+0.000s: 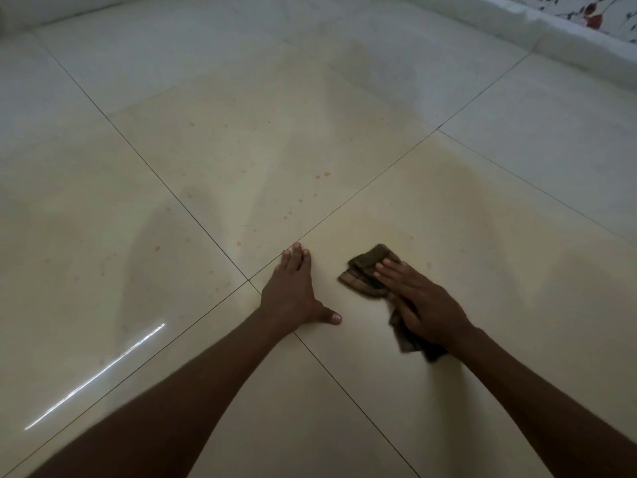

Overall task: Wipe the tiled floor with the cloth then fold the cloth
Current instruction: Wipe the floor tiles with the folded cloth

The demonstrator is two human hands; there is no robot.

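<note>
A dark brown bunched cloth [365, 270] lies on the glossy cream tiled floor [241, 150]. My right hand [418, 301] presses down on the cloth with fingers spread over it, and part of the cloth trails out behind the wrist. My left hand [293, 291] rests flat on the floor to the left of the cloth, palm down, fingers together and thumb out, right where the dark grout lines cross. Small orange spots [322, 175] dot the tile beyond both hands.
A pale skirting edge [568, 46] runs along the back right, with a flower-patterned surface [593, 12] above it. A bright streak of reflected light [96, 374] lies on the tile at the lower left. Open floor stretches ahead and to the left.
</note>
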